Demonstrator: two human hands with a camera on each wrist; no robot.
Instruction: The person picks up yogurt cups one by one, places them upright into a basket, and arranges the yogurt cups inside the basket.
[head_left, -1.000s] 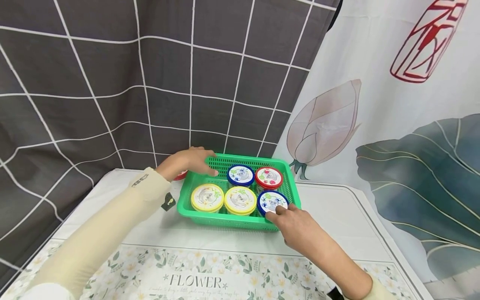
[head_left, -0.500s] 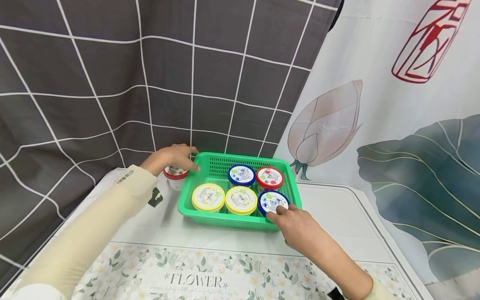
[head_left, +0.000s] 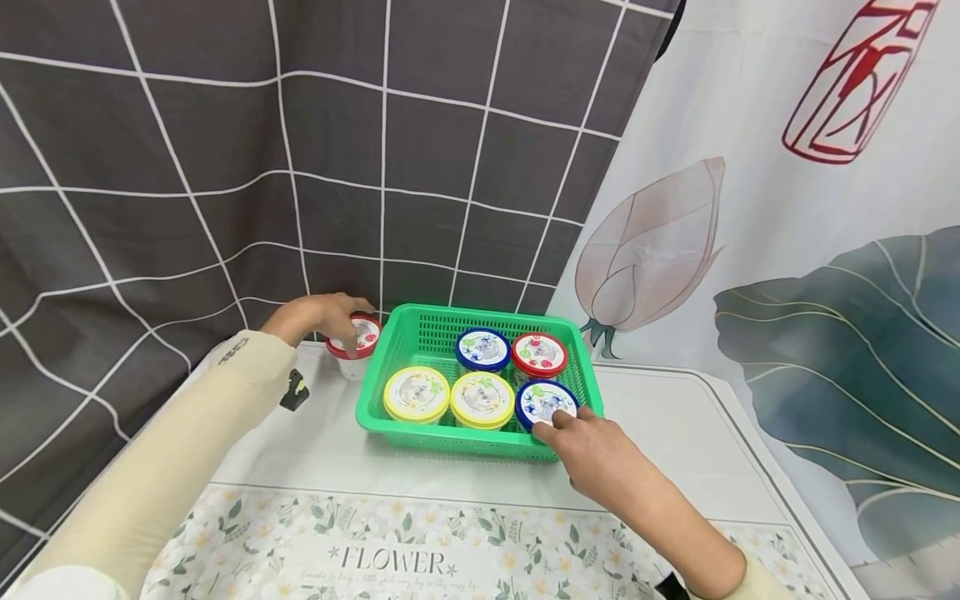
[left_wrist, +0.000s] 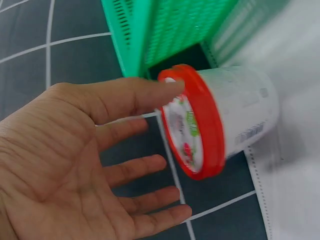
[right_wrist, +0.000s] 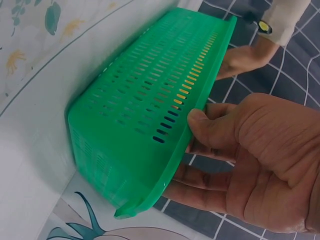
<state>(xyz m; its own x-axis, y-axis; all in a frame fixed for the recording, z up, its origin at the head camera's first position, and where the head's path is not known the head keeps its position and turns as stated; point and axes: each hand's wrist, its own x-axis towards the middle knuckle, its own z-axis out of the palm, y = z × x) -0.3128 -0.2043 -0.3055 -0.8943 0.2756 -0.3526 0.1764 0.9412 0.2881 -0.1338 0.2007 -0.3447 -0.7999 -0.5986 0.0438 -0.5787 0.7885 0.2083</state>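
My left hand (head_left: 321, 317) reaches over a red-lidded tub (head_left: 367, 335) that stands just left of the green basket (head_left: 472, 445). In the left wrist view, the fingers of my left hand (left_wrist: 75, 150) are spread and relaxed, with the thumb overlapping the edge of the red lid (left_wrist: 209, 135); whether it touches cannot be told. On the basket's front right rim, my right hand (head_left: 600, 454) grips. In the right wrist view its thumb presses the outer wall while the other fingers lie behind the rim. Inside the basket sit two yellow-lidded tubs (head_left: 417, 395), two blue-lidded tubs (head_left: 482, 350) and one red-lidded tub (head_left: 538, 356).
A white table (head_left: 660, 425) bears the basket, with a flower-printed mat (head_left: 420, 533) along its front. Behind hangs a dark grid-patterned curtain (head_left: 330, 150), close to the basket's back and the loose tub. A white printed curtain (head_left: 750, 192) hangs at the right.
My left hand has moved left from above the basket's back left corner, past its rim, to the loose red-lidded tub. The right hand and basket stay in place.
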